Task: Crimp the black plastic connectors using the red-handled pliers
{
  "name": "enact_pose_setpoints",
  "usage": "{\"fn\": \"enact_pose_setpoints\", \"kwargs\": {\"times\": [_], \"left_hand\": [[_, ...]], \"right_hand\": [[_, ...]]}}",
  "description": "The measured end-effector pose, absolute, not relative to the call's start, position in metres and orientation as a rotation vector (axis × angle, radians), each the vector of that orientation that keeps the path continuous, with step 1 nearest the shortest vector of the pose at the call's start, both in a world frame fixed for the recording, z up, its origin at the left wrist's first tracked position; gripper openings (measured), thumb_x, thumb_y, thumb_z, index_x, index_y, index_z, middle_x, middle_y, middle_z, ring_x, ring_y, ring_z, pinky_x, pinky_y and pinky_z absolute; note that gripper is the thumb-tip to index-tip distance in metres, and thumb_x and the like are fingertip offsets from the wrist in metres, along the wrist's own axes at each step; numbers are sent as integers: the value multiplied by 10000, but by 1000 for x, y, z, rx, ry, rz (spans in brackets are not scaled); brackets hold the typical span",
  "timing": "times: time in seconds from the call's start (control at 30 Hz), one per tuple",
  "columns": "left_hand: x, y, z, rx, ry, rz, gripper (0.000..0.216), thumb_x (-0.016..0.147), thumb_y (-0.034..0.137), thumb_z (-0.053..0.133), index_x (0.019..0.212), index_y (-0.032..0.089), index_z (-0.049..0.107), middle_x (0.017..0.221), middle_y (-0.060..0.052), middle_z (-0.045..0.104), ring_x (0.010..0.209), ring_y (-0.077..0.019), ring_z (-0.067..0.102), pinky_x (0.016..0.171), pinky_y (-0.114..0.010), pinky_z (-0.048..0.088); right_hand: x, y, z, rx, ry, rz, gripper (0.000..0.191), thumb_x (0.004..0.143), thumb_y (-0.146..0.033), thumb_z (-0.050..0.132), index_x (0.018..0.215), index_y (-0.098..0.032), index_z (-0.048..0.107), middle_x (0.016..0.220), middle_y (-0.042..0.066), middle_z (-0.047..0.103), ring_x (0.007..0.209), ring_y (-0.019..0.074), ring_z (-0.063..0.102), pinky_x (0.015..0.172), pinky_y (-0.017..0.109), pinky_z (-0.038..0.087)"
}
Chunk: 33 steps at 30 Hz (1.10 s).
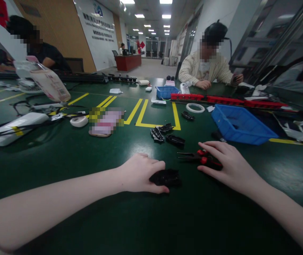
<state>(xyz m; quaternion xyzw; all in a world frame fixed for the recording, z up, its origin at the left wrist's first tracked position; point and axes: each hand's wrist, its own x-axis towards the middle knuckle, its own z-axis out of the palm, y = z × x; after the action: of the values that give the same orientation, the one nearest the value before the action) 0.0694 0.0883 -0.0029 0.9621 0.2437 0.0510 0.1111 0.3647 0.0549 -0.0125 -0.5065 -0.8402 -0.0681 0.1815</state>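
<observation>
My left hand [140, 173] is closed around a dark, curved black plastic part [167, 177], low over the green table. The thumb lies along its near side and the fingers along its far side. To the right, my right hand [224, 161] reaches around the handles of red-and-black long-nose pliers [206, 159]. Its thumb and index finger are apart, on either side of the handles. The jaws of the pliers point left and are slightly parted. Beyond my left hand lie several similar black parts [175, 140], one of them showing silvery detail.
Right of centre stands a blue bin [244, 124], with a white ring [195, 108] beside it. A phone [106, 123], a white device with cables [18, 127] and a tilted bottle [51, 83] are at the left. Across the table sits a person in a striped shirt [207, 67].
</observation>
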Motion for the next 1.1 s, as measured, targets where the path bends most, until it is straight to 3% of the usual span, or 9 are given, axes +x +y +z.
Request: {"fn": "enact_pose_setpoints", "kwargs": {"times": [0.2, 0.4, 0.67, 0.87, 1.1], "left_hand": [[69, 87, -2, 2803, 751, 108, 339, 843, 528, 572, 863, 192, 533, 680, 39, 610, 572, -144, 574, 570, -262, 395], [68, 88, -3, 2816, 706, 121, 296, 853, 476, 519, 834, 181, 514, 690, 27, 614, 567, -148, 571, 593, -285, 402], [67, 88, -5, 2848, 708, 170, 286, 797, 453, 535, 714, 184, 488, 636, 27, 590, 518, -140, 524, 571, -285, 370], [67, 89, -6, 2892, 656, 187, 406, 840, 571, 513, 719, 183, 501, 654, 21, 602, 558, -148, 558, 569, -283, 335], [66, 90, -9, 2954, 618, 196, 516, 797, 697, 527, 746, 184, 512, 677, 23, 614, 569, -156, 573, 566, -285, 324]], "right_hand": [[373, 64, -21, -1584, -2335, 52, 494, 868, -550, 516, 1166, -157, 552, 1148, 138, 565, 1020, 273, 579, 863, 470, 503], [355, 53, -11, -1461, -2220, 61, 321, 901, -451, 517, 1102, -201, 525, 1074, 98, 564, 915, 225, 608, 771, 391, 521], [341, 34, -2, -1120, -2443, 17, 409, 865, -372, 587, 1230, -212, 494, 1155, 124, 592, 1061, 272, 553, 848, 432, 498], [334, 32, -7, -1039, -2425, 53, 328, 827, -324, 616, 1125, -211, 543, 1001, 87, 631, 885, 213, 604, 722, 348, 519], [337, 38, -9, -993, -2436, 23, 313, 785, -323, 656, 1053, -203, 551, 951, 74, 639, 844, 197, 612, 702, 330, 519]]}}
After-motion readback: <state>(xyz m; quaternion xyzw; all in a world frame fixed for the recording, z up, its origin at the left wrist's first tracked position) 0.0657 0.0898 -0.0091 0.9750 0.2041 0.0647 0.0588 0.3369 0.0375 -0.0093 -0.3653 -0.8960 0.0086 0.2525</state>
